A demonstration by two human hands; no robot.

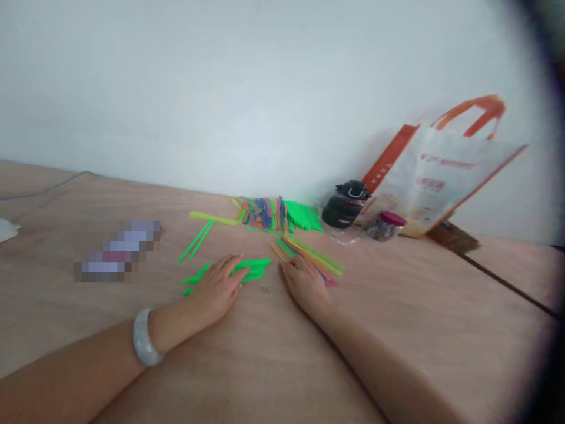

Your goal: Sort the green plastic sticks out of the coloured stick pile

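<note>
My left hand (pixel 219 287) lies over a bundle of bright green strips (pixel 253 270) on the wooden table, its fingers spread across them. My right hand (pixel 304 281) rests on a loose pile of multicoloured strips (pixel 326 259), yellow, orange, pink and green; its fingers are bent, and whether they grip any strip is blurred. Two thin green strips (pixel 202 238) and a yellow-green one (pixel 212 217) lie beyond my left hand. Against the wall stretches a row of mixed coloured strips (pixel 265 213), with many green strips (pixel 304 215) at its right end.
A black-lidded bottle (pixel 344 205), a jar with a magenta lid (pixel 386 226) and a white bag with orange handles (pixel 441 176) stand at the back right. A pixelated object (pixel 119 250) lies left. A cable (pixel 57 185) runs along the back left of the table (pixel 247 365).
</note>
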